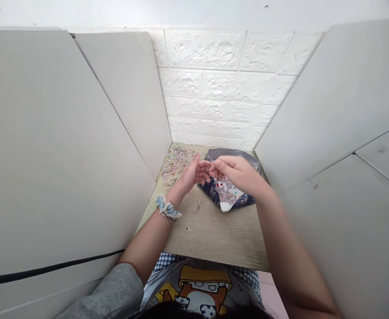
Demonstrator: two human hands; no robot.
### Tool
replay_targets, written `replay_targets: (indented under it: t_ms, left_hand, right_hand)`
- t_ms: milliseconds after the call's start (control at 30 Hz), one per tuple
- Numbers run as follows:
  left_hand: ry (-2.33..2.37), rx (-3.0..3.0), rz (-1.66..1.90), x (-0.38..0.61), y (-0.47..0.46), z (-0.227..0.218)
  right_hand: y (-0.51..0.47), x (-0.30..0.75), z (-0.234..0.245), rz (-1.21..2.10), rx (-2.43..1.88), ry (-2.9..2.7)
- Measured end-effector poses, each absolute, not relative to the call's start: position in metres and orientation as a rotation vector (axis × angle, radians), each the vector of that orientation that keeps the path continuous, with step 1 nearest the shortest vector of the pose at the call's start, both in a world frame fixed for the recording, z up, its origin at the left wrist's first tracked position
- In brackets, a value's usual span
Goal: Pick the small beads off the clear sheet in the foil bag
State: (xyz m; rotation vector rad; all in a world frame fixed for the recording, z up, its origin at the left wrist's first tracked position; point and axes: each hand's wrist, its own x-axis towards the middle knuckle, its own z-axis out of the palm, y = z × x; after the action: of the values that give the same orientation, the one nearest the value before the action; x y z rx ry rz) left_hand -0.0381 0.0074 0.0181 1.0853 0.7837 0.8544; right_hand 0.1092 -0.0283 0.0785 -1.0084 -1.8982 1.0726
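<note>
Navy fabric-like print covers a bag (246, 201) lying toward one o'clock on the wood-grain desk (221, 239), twelve being the textured white brick wall (221, 84). On it I see a white sheet (225, 207) carrying loose pinkish beads (227, 191), with a few red and blue specks among them. Its bare corner points toward six o'clock; the far part is hidden under the right hand (232, 172), so I can't make out its whole long axis. That hand is clearly the nearer one, poised over the bag with the beads right below it, at six o'clock from its fingertips. Its fingers are bunched narrow, the thumb close by the index; whether they pinch anything, I cannot tell. The left hand (194, 172) faces it, fingertip to fingertip, palm turned inward and fingers loosely curled and parted, with nothing I can make out in them. From it the beads lie toward four o'clock, while a heap of multicoloured bead strands (177, 163) spreads just beside it toward ten. A pale blue scrunchie (168, 208) circles the left wrist. Toward six o'clock from the left hand sit a small pale strip (198, 206), slanting from one to seven, and, nearer the lap, a tiny silvery piece (188, 228).
</note>
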Motion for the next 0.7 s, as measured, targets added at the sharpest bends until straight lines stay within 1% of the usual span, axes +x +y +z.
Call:
replay_targets:
  t_ms: [100,200,333,433,500,533,700]
  left_hand:
    - [0.87,1.144,0.807,-0.036,0.006,0.019]
    - [0.966,1.307,0.681,-0.036,0.004,0.019]
    - [0.885,1.421,0.485,-0.038,0.0,0.021]
    - [0.86,1.493,0.469,-0.039,-0.002,0.023]
    - [0.901,1.492,0.578,-0.038,-0.003,0.024]
    - [0.926,1.466,0.691,-0.037,-0.002,0.025]
    - [1.041,1.209,1.401,-0.037,0.002,0.025]
  right_hand:
    - [-0.024,0.108,0.055,0.85,-1.244,-2.064]
    - [-0.021,0.108,0.04,0.723,-1.319,-2.135]
    - [-0.018,0.12,0.034,0.627,-1.441,-2.076]
    - [-0.014,0.136,0.031,0.491,-1.628,-1.981]
    - [-0.01,0.146,0.027,0.387,-1.758,-1.934]
    - [-0.009,0.15,0.025,0.346,-1.802,-1.926]
    - [-0.001,0.163,0.016,0.281,-1.801,-1.863]
